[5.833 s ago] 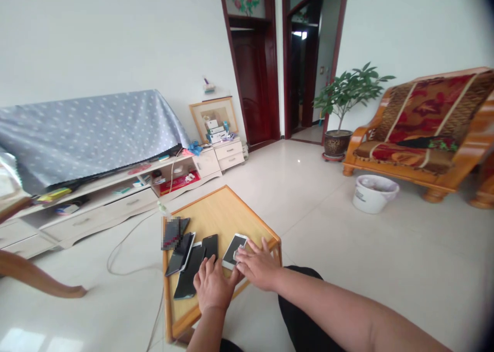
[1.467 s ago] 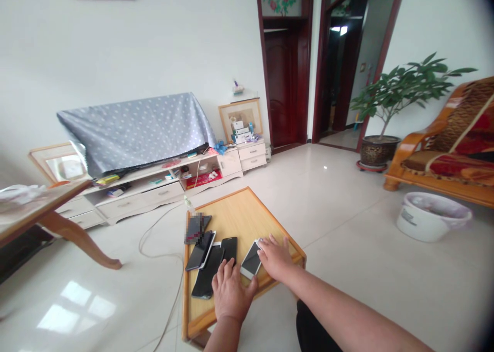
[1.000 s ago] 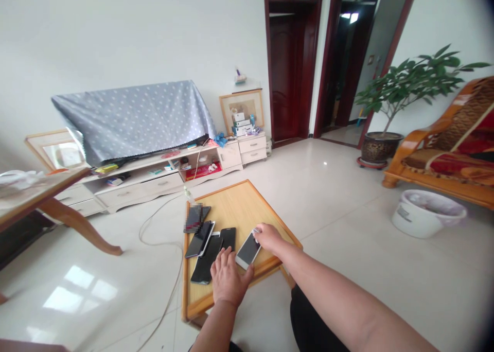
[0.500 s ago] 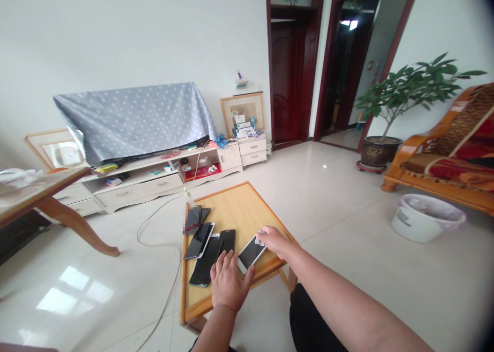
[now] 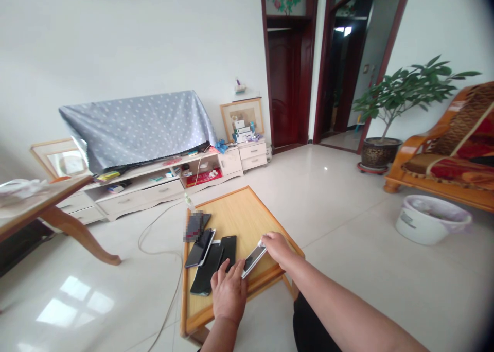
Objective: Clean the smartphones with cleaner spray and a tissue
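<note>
A low wooden tray table [image 5: 239,213] stands on the floor in front of me, with several smartphones at its left side. My right hand [image 5: 276,249] grips the end of a white-framed smartphone [image 5: 252,259] and tilts it up off the wood. My left hand [image 5: 229,290] lies flat with its fingers apart, at the near edge of a black smartphone [image 5: 228,251]. Two more dark smartphones [image 5: 206,269] [image 5: 198,249] lie beside it. A pixelated dark phone [image 5: 195,227] sits at the table's left edge.
A pale power cable [image 5: 162,239] runs across the tiled floor to a white TV cabinet [image 5: 135,187]. A white bucket [image 5: 432,220], potted plant [image 5: 378,154] and wooden sofa [image 5: 440,161] stand right. A wooden table edge [image 5: 42,197] juts in at left.
My right hand has raised and tilted the white-framed smartphone, which lay flat on the table earlier. My left hand stays in about the same place, and the view has shifted slightly.
</note>
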The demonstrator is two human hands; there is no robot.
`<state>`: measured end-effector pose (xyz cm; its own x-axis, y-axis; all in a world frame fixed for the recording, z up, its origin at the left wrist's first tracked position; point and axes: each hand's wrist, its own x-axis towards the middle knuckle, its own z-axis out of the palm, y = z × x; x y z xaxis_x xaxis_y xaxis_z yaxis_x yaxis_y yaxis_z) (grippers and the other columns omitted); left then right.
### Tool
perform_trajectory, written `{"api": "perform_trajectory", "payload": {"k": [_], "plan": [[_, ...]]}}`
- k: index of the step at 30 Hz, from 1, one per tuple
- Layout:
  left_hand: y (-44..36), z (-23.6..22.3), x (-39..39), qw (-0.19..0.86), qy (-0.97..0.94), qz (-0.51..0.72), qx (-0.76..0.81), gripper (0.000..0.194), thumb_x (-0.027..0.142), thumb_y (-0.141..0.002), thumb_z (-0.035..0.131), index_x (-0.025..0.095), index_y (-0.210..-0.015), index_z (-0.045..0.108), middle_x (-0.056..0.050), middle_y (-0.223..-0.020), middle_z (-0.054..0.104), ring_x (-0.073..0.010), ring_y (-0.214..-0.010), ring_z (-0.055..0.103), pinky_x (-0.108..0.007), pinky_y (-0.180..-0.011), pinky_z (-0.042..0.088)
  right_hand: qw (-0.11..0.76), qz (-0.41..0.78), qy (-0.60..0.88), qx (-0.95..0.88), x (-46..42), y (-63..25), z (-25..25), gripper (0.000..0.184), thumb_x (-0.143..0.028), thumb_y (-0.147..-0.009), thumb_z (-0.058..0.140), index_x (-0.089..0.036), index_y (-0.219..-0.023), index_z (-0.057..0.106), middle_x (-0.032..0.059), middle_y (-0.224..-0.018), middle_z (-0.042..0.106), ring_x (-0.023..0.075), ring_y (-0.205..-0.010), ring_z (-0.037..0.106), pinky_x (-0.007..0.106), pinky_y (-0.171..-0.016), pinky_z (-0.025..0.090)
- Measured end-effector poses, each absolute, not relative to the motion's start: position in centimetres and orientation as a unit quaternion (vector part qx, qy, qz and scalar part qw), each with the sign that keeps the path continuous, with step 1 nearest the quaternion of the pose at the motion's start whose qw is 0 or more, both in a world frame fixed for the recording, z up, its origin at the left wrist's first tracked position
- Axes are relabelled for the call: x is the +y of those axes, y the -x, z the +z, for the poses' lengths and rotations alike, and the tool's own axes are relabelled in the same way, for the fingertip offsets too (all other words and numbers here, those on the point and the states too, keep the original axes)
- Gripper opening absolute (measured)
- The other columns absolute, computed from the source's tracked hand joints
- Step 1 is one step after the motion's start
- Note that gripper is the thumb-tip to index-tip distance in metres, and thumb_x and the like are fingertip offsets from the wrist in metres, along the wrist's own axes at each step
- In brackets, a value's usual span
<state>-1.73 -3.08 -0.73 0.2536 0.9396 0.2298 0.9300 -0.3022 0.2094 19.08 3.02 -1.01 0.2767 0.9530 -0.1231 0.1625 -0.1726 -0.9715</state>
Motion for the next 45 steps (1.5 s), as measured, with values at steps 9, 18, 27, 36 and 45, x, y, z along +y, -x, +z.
{"api": "perform_trajectory", "payload": {"k": [9,18,27,36,45], "plan": [[2.2,-0.9,-3.1,0.020,-0.801,0.192,0.567,0.040,0.025,-0.096,0.047,0.032,-0.133,0.062,-0.003,-0.124,0.072,-0.0291,-0.139,0.041,-0.051,-0.108,0.031,0.529,0.445,0.565,-0.450,1.7,-19.2,-0.4,0.042,-0.059,-0.089,0.047,-0.023,-0.086,0.068,0.0036,-0.092,0.071,0.0217,-0.088,0.063,0.030,-0.076,0.046],[2.6,-2.4,-2.3,-0.001,-0.760,0.259,0.597,0.038,0.040,-0.101,0.042,0.023,-0.130,0.060,-0.012,-0.131,0.066,-0.0265,-0.130,0.055,-0.048,-0.106,0.035,0.503,0.518,0.471,-0.507,-0.2,-19.9,0.6,0.048,-0.064,-0.089,0.057,-0.025,-0.114,0.068,0.0048,-0.115,0.069,0.0243,-0.107,0.060,0.032,-0.085,0.047],[2.4,-3.1,-2.3,-0.015,-0.751,0.258,0.607,0.050,0.049,-0.100,0.043,0.016,-0.138,0.050,-0.014,-0.134,0.064,-0.0283,-0.131,0.052,-0.048,-0.109,0.032,0.549,0.492,0.511,-0.442,0.7,-18.7,-1.8,0.039,-0.057,-0.087,0.058,-0.019,-0.094,0.064,0.0011,-0.081,0.065,0.0161,-0.070,0.057,0.026,-0.063,0.042],[2.3,-1.8,-3.0,-0.020,-0.795,0.230,0.561,0.073,0.067,-0.087,0.054,0.021,-0.145,0.048,-0.013,-0.145,0.056,-0.0326,-0.142,0.039,-0.049,-0.110,0.032,0.503,0.481,0.569,-0.438,2.7,-18.5,-2.5,0.032,-0.052,-0.084,0.059,-0.020,-0.079,0.058,-0.0004,-0.069,0.061,0.0145,-0.060,0.054,0.025,-0.054,0.037],[1.9,-0.5,-3.3,-0.012,-0.801,0.208,0.561,0.056,0.059,-0.090,0.054,0.024,-0.133,0.061,-0.011,-0.122,0.067,-0.0299,-0.118,0.055,-0.046,-0.102,0.036,0.449,0.416,0.625,-0.485,3.7,-18.4,-3.2,0.032,-0.049,-0.089,0.052,-0.021,-0.077,0.057,-0.0004,-0.069,0.062,0.0137,-0.058,0.054,0.024,-0.053,0.034]]}}
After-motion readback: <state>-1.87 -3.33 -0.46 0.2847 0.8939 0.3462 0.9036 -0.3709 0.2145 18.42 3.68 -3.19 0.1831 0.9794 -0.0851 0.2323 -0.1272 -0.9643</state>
